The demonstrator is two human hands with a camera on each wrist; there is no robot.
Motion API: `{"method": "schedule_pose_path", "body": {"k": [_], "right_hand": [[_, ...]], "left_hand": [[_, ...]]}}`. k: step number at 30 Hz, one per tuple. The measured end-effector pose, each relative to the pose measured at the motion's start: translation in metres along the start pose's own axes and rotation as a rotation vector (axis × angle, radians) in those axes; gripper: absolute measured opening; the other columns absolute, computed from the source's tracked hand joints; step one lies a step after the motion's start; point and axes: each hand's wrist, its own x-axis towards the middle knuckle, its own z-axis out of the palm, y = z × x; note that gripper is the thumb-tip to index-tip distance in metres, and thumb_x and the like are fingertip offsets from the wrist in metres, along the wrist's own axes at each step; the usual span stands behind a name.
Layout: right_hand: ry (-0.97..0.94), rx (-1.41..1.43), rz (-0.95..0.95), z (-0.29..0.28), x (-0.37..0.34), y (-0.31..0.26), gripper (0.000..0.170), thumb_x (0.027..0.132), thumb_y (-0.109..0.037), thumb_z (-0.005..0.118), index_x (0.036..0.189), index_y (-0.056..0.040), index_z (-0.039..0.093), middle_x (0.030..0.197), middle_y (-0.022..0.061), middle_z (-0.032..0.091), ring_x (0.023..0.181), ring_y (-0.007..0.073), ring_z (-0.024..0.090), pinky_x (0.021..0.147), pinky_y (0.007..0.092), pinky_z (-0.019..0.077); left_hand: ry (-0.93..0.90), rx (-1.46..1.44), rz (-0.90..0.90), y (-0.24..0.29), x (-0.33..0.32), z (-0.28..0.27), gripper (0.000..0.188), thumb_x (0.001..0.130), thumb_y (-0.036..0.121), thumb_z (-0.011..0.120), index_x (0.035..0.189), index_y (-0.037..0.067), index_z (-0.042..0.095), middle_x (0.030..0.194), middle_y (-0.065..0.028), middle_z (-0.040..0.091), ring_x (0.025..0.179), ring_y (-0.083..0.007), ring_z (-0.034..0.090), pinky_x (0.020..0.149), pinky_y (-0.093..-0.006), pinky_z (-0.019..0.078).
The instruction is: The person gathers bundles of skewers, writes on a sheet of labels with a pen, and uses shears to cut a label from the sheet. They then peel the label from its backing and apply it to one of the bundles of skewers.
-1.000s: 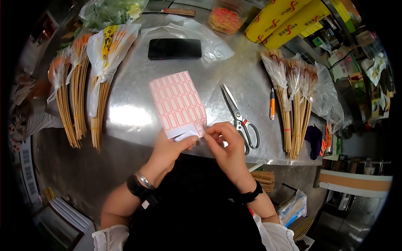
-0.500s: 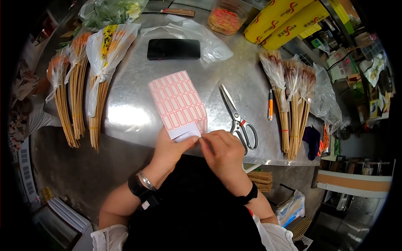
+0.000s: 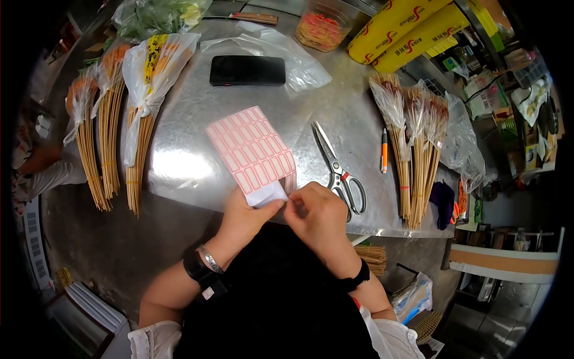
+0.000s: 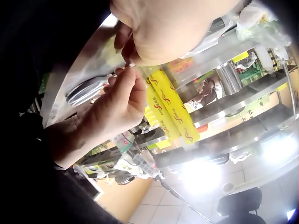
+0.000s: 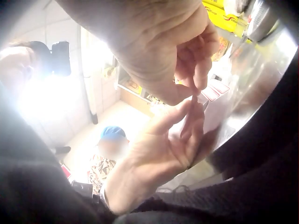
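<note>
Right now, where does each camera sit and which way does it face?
Head: on the head, facing forward and down at the table and label sheets; left hand, right hand, dark-clothed torso show.
Left wrist: faces past the left hand toward shelving; right hand shows too.
Right wrist: faces past the right hand toward the left hand, wall beyond; apparently the wearer's head too.
All share both hands and yellow rolls.

A shiny metal table [image 3: 191,128] fills the middle, glare [image 3: 182,164] pooling on its left half. Dull grey floor [image 3: 119,239] shows past the near edge. Beyond the right edge is crowded shelving [image 3: 535,122]. The left wrist view catches a pale panelled ceiling [image 4: 161,198] and two blazing lights [image 4: 201,177].
</note>
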Motion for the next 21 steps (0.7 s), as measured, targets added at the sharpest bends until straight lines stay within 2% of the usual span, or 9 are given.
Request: {"method": "schedule_pose_path", "body": {"k": [5,9,11,14,21], "right_hand": [[-0.084,0.166,0.145,-0.0036,0.0021,0.0004,0.009,0.07,-0.004,0.072,0.075,-0.0039,0.065,0.07,0.0046,0.061,0.056,0.0145,0.058,0.052,0.027,0.0456],[-0.155,0.32,0.277,-0.004,0.0023,0.0063,0.007,0.073,-0.003,0.071,0.077,-0.0012,0.065,0.071,0.0054,0.061,0.056,0.0123,0.055,0.053,0.0257,0.044],[-0.147,0.304,0.256,-0.0052,0.001,0.0068,0.007,0.075,-0.002,0.071,0.079,-0.0005,0.066,0.071,0.0056,0.062,0.057,0.0122,0.056,0.053,0.0258,0.0445],[-0.129,0.296,0.22,-0.0077,-0.0013,0.0026,0.008,0.075,-0.002,0.071,0.081,0.0001,0.067,0.071,0.0057,0.062,0.057,0.0126,0.057,0.053,0.026,0.0451],[-0.113,0.201,0.166,-0.0082,-0.0003,-0.0002,0.008,0.075,-0.002,0.072,0.08,-0.0007,0.067,0.071,0.0058,0.062,0.058,0.0145,0.059,0.054,0.0265,0.0465]], "left_hand": [[0.001,0.035,0.013,0.0001,0.0004,-0.0007,0.028,0.079,0.002,0.072,0.105,0.0,0.063,0.095,-0.0038,0.067,0.087,-0.0107,0.063,0.075,-0.0276,0.0519],[-0.059,0.03,-0.016,-0.0037,0.0006,-0.0052,0.035,0.081,-0.001,0.073,0.114,0.002,0.062,0.104,-0.0024,0.067,0.095,-0.0104,0.063,0.082,-0.0265,0.053],[-0.063,0.032,-0.005,-0.002,0.0005,-0.005,0.036,0.082,-0.001,0.073,0.115,0.002,0.061,0.106,-0.0026,0.067,0.096,-0.0103,0.063,0.083,-0.0267,0.0526],[-0.023,-0.02,-0.005,0.0013,-0.0001,-0.0021,0.026,0.08,0.001,0.07,0.105,0.001,0.063,0.093,-0.0034,0.067,0.086,-0.0104,0.063,0.074,-0.027,0.0516],[-0.033,0.014,0.017,-0.0005,-0.0002,-0.0034,0.031,0.081,0.001,0.071,0.11,0.001,0.062,0.099,-0.0038,0.067,0.09,-0.0107,0.063,0.078,-0.0274,0.0519]]}}
